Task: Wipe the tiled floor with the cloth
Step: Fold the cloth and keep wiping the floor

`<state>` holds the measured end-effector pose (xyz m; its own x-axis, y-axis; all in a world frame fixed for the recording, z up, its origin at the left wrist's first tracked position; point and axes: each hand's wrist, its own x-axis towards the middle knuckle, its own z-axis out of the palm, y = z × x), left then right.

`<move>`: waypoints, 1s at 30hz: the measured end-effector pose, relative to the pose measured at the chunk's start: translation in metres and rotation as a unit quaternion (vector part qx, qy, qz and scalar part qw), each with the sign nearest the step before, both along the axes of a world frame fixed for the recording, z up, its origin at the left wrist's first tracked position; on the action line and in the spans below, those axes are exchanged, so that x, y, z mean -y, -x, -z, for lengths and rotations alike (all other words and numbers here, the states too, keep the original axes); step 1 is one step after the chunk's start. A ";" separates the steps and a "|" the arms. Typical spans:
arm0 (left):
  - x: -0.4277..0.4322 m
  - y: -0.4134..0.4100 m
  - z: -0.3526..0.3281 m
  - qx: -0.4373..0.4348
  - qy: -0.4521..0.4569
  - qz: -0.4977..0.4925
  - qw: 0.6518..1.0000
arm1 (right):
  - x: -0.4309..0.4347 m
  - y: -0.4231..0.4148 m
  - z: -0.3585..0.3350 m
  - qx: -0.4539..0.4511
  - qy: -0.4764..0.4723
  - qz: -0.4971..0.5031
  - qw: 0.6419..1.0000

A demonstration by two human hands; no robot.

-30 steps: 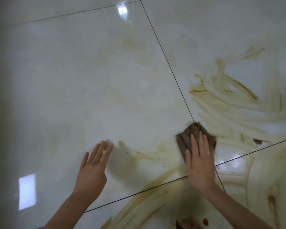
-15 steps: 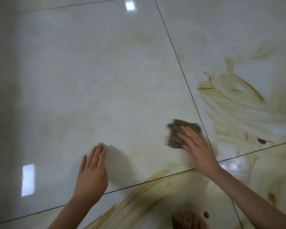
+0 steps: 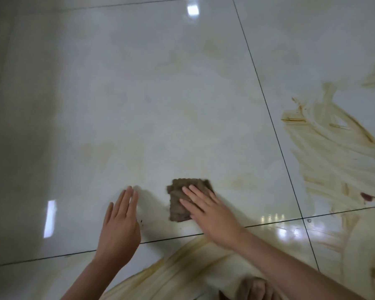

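Press the cloth (image 3: 179, 202) flat with straight fingers (image 3: 198, 197) of the right hand (image 3: 212, 215), brace on the outstretched left hand (image 3: 119, 226), sweep overlapping strokes through the brown smears (image 3: 325, 156).

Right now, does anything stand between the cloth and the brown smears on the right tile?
Nothing visible does. The right hand presses the cloth flat; only bare glossy tile and one dark grout line lie between it and the smears.

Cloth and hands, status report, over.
Left hand flat on the tile, holding nothing. Right hand pressing the brown cloth, fingers straight. Brown smears unwiped to the right; nothing in the way.
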<state>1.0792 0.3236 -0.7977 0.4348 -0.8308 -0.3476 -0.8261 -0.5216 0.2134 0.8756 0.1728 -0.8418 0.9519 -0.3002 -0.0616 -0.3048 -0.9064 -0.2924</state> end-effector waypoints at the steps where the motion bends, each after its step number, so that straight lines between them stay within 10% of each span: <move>1: -0.004 -0.002 0.002 0.000 -0.005 -0.004 1.000 | 0.019 0.009 0.000 0.001 -0.008 -0.029 1.000; 10: -0.051 -0.022 0.008 0.028 0.023 -0.031 0.999 | 0.028 0.090 -0.004 -0.034 0.017 0.453 0.891; 15: -0.074 -0.026 0.009 0.032 0.017 -0.102 0.994 | -0.057 -0.025 0.002 -0.013 -0.017 0.173 0.985; 20: -0.096 -0.035 0.008 0.035 0.015 -0.146 0.989 | -0.066 -0.147 -0.005 0.030 -0.097 -0.053 0.993; 26: -0.125 -0.069 0.016 0.034 0.012 -0.184 0.982 | -0.020 -0.198 -0.045 0.096 -0.365 0.069 0.923; 30: -0.139 -0.087 0.021 0.044 0.017 -0.204 0.978 | 0.021 -0.142 -0.039 0.092 -0.257 0.247 0.930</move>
<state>1.1665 0.4622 -0.8185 0.7593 -0.5925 -0.2692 -0.5672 -0.8053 0.1726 1.0177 0.1520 -0.8030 0.7141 -0.6798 -0.1668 -0.5486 -0.3956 -0.7365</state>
